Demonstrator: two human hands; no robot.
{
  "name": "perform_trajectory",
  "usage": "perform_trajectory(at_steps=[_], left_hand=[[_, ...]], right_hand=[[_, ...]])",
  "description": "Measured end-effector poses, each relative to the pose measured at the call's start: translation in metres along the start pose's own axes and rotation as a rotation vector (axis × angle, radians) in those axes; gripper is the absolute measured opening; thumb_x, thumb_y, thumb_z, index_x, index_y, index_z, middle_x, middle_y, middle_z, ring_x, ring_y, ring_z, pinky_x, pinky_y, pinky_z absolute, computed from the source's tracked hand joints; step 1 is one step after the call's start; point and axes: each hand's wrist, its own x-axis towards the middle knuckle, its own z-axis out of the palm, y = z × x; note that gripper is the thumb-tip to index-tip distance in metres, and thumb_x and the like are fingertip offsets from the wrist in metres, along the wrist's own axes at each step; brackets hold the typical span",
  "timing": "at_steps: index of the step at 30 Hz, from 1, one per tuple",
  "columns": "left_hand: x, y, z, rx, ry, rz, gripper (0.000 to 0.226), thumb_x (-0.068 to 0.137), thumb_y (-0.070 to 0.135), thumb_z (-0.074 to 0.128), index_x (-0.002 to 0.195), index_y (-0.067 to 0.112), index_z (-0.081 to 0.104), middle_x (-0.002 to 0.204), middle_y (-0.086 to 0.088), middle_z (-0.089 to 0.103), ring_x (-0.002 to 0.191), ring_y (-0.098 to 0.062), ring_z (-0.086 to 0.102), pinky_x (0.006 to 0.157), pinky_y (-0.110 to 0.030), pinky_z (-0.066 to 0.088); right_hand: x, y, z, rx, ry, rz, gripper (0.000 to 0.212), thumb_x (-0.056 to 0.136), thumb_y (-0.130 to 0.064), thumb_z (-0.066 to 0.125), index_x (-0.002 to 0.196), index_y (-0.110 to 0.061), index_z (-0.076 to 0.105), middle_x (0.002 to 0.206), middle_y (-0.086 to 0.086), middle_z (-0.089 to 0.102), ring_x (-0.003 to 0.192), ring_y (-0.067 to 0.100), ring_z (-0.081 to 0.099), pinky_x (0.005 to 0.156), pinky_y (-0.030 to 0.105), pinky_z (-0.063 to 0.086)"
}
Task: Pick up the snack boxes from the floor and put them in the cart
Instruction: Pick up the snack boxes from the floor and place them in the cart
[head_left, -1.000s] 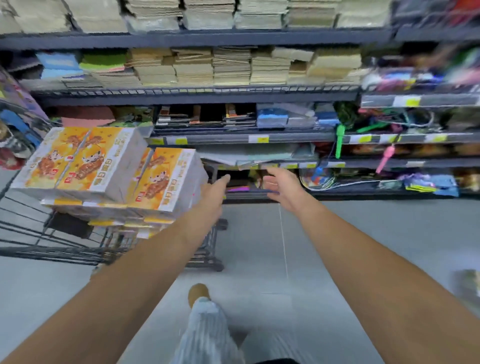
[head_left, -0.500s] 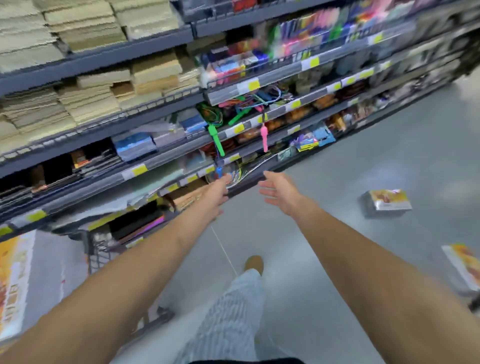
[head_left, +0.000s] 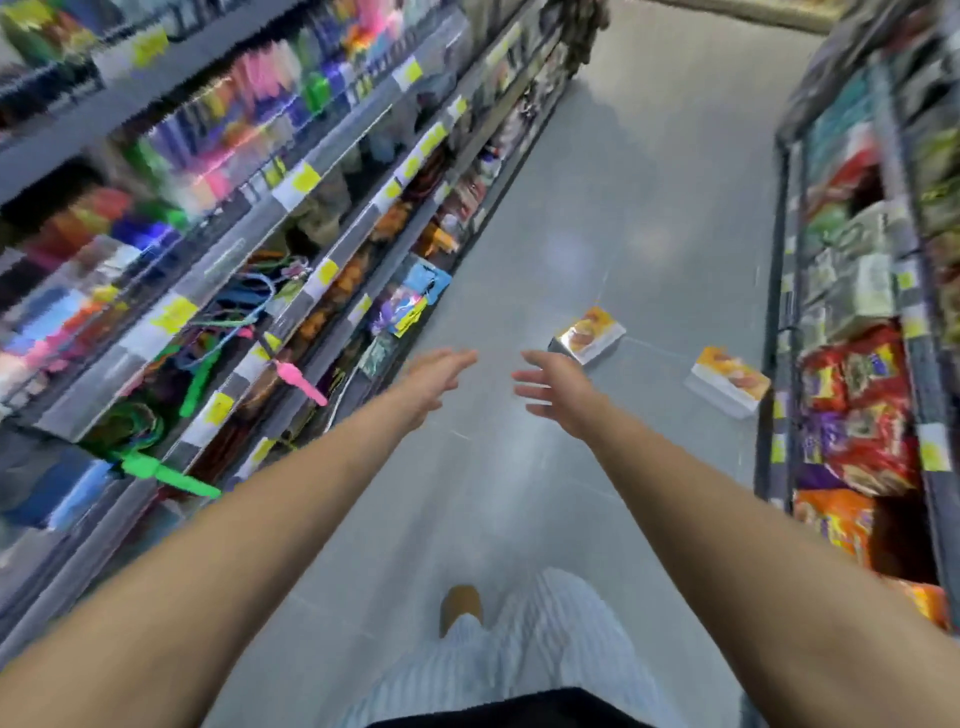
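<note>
Grey tiled floor (head_left: 597, 208) runs down the aisle, glossy, with light glare far off; left shelving (head_left: 228, 260) tilted in view, motion-blurred, with yellow price tags (head_left: 305, 176) along the shelf edges; upper left shelves hold blurred pink, purple and green packs (head_left: 249, 104), type unclear; green plastic handle (head_left: 166, 475) sticks out near left, pink handle (head_left: 301, 384) just beyond it; blue packet (head_left: 426, 283) hangs on a low shelf farther along; right shelving (head_left: 776, 312) has a dark frame; red and purple bags (head_left: 857, 415) mid right, orange bags (head_left: 836, 519) below them, pale green packs (head_left: 852, 249) above
</note>
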Motion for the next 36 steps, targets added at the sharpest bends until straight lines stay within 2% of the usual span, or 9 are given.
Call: perform_trajectory(at_steps=[5,9,14,18,21,24,29,32,36], left_hand=[[0.059,0.051,0.048,0.143,-0.166,0.039,0.031,0.093,0.036,0.055,0.121,0.022,0.055,0.123,0.002,0.055,0.11,-0.016,0.051,0.088,-0.03,0.033],[0.109,0.087,0.083,0.235,-0.253,0.041,0.04,0.093,0.036,0.055,0.127,0.016,0.053,0.12,0.003,0.054,0.111,-0.016,0.051,0.088,-0.03,0.035],[0.176,0.138,0.124,0.343,-0.302,0.039,0.039,0.093,0.036,0.055,0.125,0.015,0.052,0.113,0.001,0.051,0.104,-0.016,0.049,0.089,-0.032,0.036],[0.229,0.181,0.156,0.427,-0.341,0.0,0.021,0.093,0.035,0.054,0.108,0.021,0.05,0.109,0.001,0.051,0.1,-0.016,0.047,0.084,-0.031,0.037],[0.272,0.217,0.181,0.456,-0.362,-0.016,0.022,0.093,0.036,0.056,0.109,0.022,0.049,0.108,0.0,0.051,0.099,-0.016,0.047,0.071,-0.026,0.036],[0.306,0.248,0.205,0.449,-0.368,-0.01,0.039,0.092,0.034,0.057,0.125,0.015,0.051,0.109,0.0,0.051,0.102,-0.016,0.047,0.082,-0.028,0.035],[0.359,0.276,0.23,0.453,-0.405,-0.032,0.039,0.093,0.029,0.057,0.127,0.01,0.052,0.107,0.0,0.053,0.101,-0.015,0.048,0.085,-0.026,0.032],[0.402,0.289,0.248,0.475,-0.411,-0.068,0.046,0.091,0.031,0.059,0.13,0.009,0.05,0.113,-0.001,0.054,0.105,-0.016,0.05,0.085,-0.027,0.033],[0.458,0.295,0.269,0.489,-0.401,-0.076,0.06,0.09,0.035,0.06,0.141,0.01,0.041,0.14,-0.007,0.049,0.126,-0.022,0.047,0.094,-0.03,0.035]], right_hand=[[0.045,-0.02,-0.053,0.108,0.137,0.031,0.012,0.094,-0.032,0.054,0.099,-0.022,0.056,0.105,0.003,0.062,0.085,0.016,0.06,0.078,0.032,0.044],[0.09,-0.037,-0.088,0.169,0.225,0.056,0.031,0.092,-0.033,0.056,0.118,-0.016,0.058,0.101,0.003,0.065,0.081,0.016,0.062,0.075,0.032,0.047],[0.152,-0.067,-0.132,0.228,0.292,0.097,0.035,0.091,-0.032,0.057,0.12,-0.013,0.06,0.091,0.001,0.064,0.077,0.015,0.061,0.072,0.03,0.046],[0.204,-0.098,-0.17,0.27,0.336,0.135,0.028,0.092,-0.031,0.056,0.113,-0.012,0.062,0.087,0.0,0.063,0.075,0.015,0.059,0.072,0.031,0.045],[0.24,-0.129,-0.199,0.302,0.344,0.161,0.015,0.093,-0.031,0.055,0.093,-0.016,0.061,0.083,-0.001,0.061,0.073,0.014,0.058,0.071,0.031,0.043],[0.273,-0.158,-0.227,0.332,0.368,0.162,0.013,0.093,-0.025,0.055,0.082,-0.018,0.056,0.08,-0.001,0.059,0.069,0.014,0.056,0.064,0.028,0.04],[0.321,-0.18,-0.261,0.369,0.396,0.209,0.013,0.094,-0.024,0.053,0.082,-0.019,0.056,0.087,0.002,0.061,0.069,0.014,0.056,0.064,0.028,0.041],[0.355,-0.189,-0.283,0.386,0.416,0.239,0.012,0.094,-0.025,0.054,0.083,-0.02,0.057,0.087,0.002,0.062,0.073,0.015,0.056,0.065,0.028,0.041],[0.394,-0.191,-0.305,0.389,0.447,0.251,0.009,0.093,-0.029,0.055,0.09,-0.021,0.058,0.093,0.002,0.063,0.086,0.019,0.058,0.068,0.029,0.042]])
